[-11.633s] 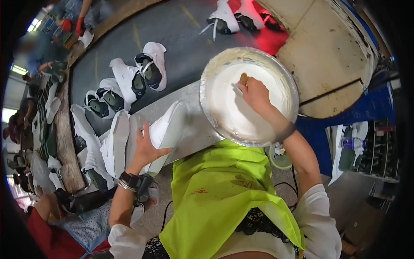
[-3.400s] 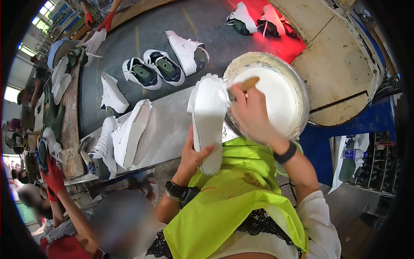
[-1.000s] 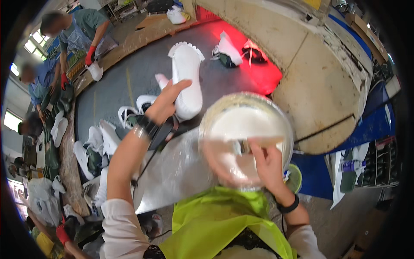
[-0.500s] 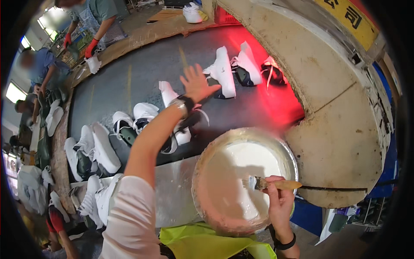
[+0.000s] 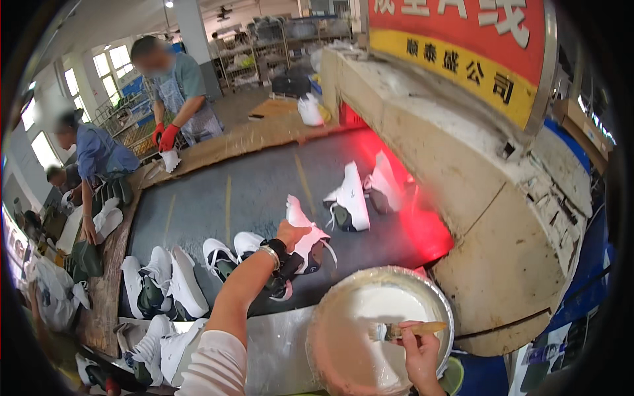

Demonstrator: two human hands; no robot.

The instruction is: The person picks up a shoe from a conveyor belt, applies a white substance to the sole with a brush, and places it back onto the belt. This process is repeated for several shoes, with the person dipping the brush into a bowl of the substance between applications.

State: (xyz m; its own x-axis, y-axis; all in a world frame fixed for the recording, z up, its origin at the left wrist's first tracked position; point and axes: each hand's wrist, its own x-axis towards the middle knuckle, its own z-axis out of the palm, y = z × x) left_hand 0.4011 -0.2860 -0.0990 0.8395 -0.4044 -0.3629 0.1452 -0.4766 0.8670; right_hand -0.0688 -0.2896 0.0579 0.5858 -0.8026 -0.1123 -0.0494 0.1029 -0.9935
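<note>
My left hand (image 5: 289, 235) reaches over the dark conveyor belt and is closed on a white shoe sole (image 5: 298, 214). The thumb lies across the sole; the other fingers are partly hidden. Beside it is a dark shoe upper (image 5: 316, 256) with a loose white lace. My right hand (image 5: 420, 355) grips a paintbrush (image 5: 428, 327) by its wooden handle. The brush's bristles hang over a large round pan (image 5: 316, 343) of milky white liquid (image 5: 386, 305), with its rim crusted. Whether the bristles touch the liquid I cannot tell.
Several white-and-green shoes (image 5: 157, 272) stand at the belt's near left. Two more pairs (image 5: 353, 198) sit near the red-lit opening (image 5: 422, 224) of a beige machine housing (image 5: 489, 264). Across the belt stands a person in red gloves (image 5: 170, 135); another person (image 5: 105, 148) works at the left.
My left hand, spread open above the belt before, has closed on the white sole. The view has tilted upward. The shoe nearest the opening has moved into the red glare. The brush stays over the pan.
</note>
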